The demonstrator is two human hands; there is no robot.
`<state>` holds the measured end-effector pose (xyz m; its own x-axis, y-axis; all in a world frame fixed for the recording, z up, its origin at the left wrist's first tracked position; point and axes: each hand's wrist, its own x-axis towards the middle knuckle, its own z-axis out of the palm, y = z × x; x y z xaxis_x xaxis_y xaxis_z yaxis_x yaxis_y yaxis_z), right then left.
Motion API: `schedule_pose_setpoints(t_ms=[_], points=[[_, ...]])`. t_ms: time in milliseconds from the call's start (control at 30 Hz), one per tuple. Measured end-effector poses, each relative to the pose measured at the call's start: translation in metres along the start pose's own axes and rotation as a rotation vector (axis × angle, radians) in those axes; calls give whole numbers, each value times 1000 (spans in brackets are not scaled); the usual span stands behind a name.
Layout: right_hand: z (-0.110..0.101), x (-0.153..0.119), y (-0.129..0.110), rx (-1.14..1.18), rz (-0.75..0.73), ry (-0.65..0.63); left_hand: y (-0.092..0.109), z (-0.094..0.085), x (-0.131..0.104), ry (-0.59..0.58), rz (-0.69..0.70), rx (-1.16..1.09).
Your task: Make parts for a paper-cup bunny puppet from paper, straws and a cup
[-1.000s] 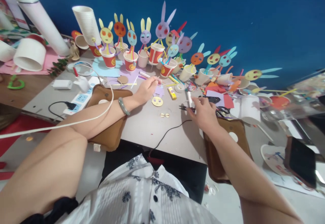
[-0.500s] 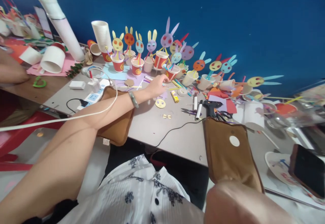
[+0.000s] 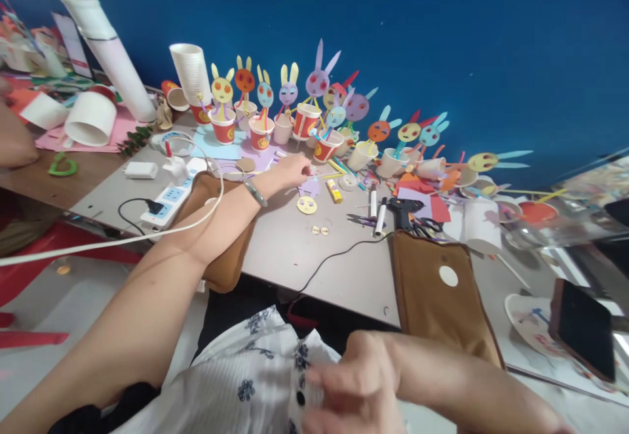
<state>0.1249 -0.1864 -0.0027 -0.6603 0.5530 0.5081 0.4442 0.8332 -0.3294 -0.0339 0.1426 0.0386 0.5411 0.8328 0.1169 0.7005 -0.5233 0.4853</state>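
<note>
My left hand (image 3: 293, 170) reaches over the table, fingers curled together. Whether anything small sits in them is too hidden to see. Just below it lie a purple paper piece (image 3: 309, 186) and a round yellow paper face (image 3: 307, 205). Two small yellow discs (image 3: 320, 231) lie nearer the table edge. A yellow glue stick (image 3: 335, 191) is to the hand's right, beside a roll of clear tape (image 3: 348, 183). My right hand (image 3: 356, 385) is low in front of my shirt, smeared by motion, so its fingers are unclear.
Paper cups with rabbit-faced figures (image 3: 307, 119) line the blue wall. Markers (image 3: 380, 216), scissors (image 3: 362, 220) and a black glue gun (image 3: 405, 206) lie right of centre. A white cable crosses my left arm from a power strip (image 3: 170, 198). Brown pouches (image 3: 442, 309) overhang the front edge.
My right hand has come up into view in front of my shirt. The left hand has drawn back slightly left and toward me from the cups. The view has shifted a little.
</note>
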Motion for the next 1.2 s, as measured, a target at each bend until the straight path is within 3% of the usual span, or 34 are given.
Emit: schedule_pose_setpoints(t_ms=[67,133,233,333,467,567,800,1200], points=[[-24,47,39,84,-413,-131,-3,1,3,-10,-34,38],[-43,74,74,-71,-442,-99,-6,2,6,-22,-70,74],[-55,86,121,-273,-209,-41,-8,3,7,-45,-110,106],[-51,84,161,-437,54,-9,-9,3,7,-65,-123,112],[-41,76,196,-485,385,183,-10,7,11,-94,-112,103],[-36,67,209,-484,496,159,-10,12,14,-115,-109,101],[-27,49,223,-417,567,7,-9,18,17,-110,-133,61],[-30,45,222,-364,584,42,-6,9,19,-112,-172,-135]])
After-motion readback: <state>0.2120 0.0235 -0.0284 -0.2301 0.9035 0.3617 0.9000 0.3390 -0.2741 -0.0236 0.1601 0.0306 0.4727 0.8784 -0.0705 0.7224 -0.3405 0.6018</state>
